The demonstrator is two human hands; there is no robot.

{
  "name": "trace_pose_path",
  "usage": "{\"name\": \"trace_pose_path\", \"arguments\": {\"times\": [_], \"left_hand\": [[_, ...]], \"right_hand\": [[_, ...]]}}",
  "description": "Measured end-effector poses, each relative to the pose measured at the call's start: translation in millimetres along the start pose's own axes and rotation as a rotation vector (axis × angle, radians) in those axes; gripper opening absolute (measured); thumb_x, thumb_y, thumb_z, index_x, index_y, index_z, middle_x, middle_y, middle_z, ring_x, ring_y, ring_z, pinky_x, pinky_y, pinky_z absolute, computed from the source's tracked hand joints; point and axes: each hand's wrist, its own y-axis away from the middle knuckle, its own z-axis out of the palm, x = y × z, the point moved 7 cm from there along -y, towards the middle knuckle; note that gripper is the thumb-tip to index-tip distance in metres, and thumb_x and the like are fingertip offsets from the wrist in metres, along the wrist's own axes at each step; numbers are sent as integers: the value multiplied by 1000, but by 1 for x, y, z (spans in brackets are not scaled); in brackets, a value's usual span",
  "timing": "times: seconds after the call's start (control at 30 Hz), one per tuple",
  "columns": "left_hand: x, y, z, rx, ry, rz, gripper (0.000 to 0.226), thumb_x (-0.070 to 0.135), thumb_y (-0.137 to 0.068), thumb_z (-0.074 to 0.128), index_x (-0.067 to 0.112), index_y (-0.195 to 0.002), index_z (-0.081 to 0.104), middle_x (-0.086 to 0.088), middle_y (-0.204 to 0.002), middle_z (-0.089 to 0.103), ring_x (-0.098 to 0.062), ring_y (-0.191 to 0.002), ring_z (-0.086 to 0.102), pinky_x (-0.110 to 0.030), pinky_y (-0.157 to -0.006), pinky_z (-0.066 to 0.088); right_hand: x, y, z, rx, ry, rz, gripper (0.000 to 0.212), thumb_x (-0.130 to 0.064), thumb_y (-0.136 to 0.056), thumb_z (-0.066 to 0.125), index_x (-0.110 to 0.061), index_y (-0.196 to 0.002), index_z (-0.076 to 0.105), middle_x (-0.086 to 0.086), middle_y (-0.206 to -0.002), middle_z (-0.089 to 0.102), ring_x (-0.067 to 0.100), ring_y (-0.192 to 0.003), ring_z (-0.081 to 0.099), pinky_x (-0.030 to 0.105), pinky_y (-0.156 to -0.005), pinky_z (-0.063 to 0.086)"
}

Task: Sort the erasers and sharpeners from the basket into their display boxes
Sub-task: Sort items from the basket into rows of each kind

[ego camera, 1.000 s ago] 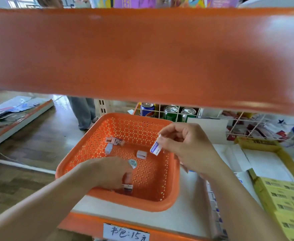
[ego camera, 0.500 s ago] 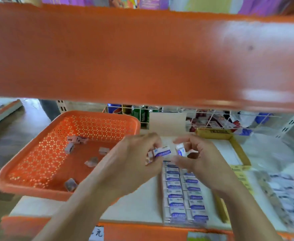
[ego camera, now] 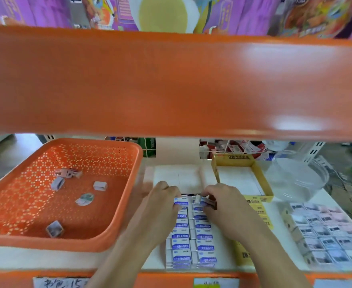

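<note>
Orange shelf edge [ego camera: 171,84] blocks view; basket [ego camera: 67,245] left, yellow box [ego camera: 233,158] right

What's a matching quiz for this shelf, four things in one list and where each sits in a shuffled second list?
Things:
1. orange basket
2. yellow box
3. clear tub
4. right hand

Places:
A. far end of the eraser rows, pinching an eraser
B. furthest right of the four
C. left of the eraser rows
D. just left of the clear tub

Pairs: 1-C, 2-D, 3-B, 4-A
</note>
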Motion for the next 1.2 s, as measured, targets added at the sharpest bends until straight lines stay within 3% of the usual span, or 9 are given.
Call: {"name": "trace_pose_path", "arguments": {"times": [0.17,0.37,0.67,0.8,0.9,1.0,1.1,1.2], "left_hand": [[-7,-7,6,21,-9,-38,22,26,-95,55,24,-115,62,7,-113,52,-9,-98,56,-28,-87,47],[-11,-13,8,54,31,-33,19,20,-93,58,20,-110,65,8,-106,56,-5,-98,52,-11,-78,34],[-14,-18,11,38,66,-26,30,24,-93,60,30,-122,63,12,-101,45,0,-85,47,2,-66,31],[-12,-16,9,19,58,-25,32,26,-94,59,32,-125,59,13,-111,47,0,-93,50,-4,-74,34],[-3,-10,-3,69,-6,1,35,27,-95,56,30,-130,53,11,-122,46,-5,-102,53,-19,-88,44],[18,0,-24,139,-20,89,29,28,-96,52,31,-125,54,12,-118,47,-9,-106,49,-29,-89,46],[26,14,-51,198,-53,160,27,29,-97,49,33,-124,54,14,-119,48,-8,-110,47,-26,-94,41],[0,27,-82,248,-98,81,25,31,-97,48,33,-121,56,16,-116,51,-7,-108,51,-27,-91,44]], "right_hand": [[3,-7,7,2,18,-25,26,-14,-93,52,-22,-116,61,-4,-117,54,10,-105,51,15,-81,37],[3,-12,13,9,11,-60,30,-12,-94,50,-24,-118,63,-7,-103,43,11,-100,53,13,-77,34],[2,-14,13,29,1,-78,26,-10,-91,53,-20,-111,65,-3,-104,49,13,-92,55,18,-78,42],[1,-13,11,16,11,-74,25,-13,-91,56,-21,-113,64,-5,-106,50,11,-90,53,17,-76,40],[-1,-11,2,70,41,-61,28,-19,-91,56,-23,-119,60,-6,-116,50,11,-102,54,19,-83,42],[-13,-13,-8,156,62,-111,27,-16,-88,59,-20,-115,63,-2,-112,54,16,-99,56,20,-78,39],[-39,-18,-10,187,53,-210,28,-8,-82,65,-14,-108,67,3,-105,61,23,-95,59,22,-77,37],[-82,-22,-9,173,88,-311,31,-14,-87,59,-17,-117,63,3,-113,63,22,-103,57,23,-81,37]]}}
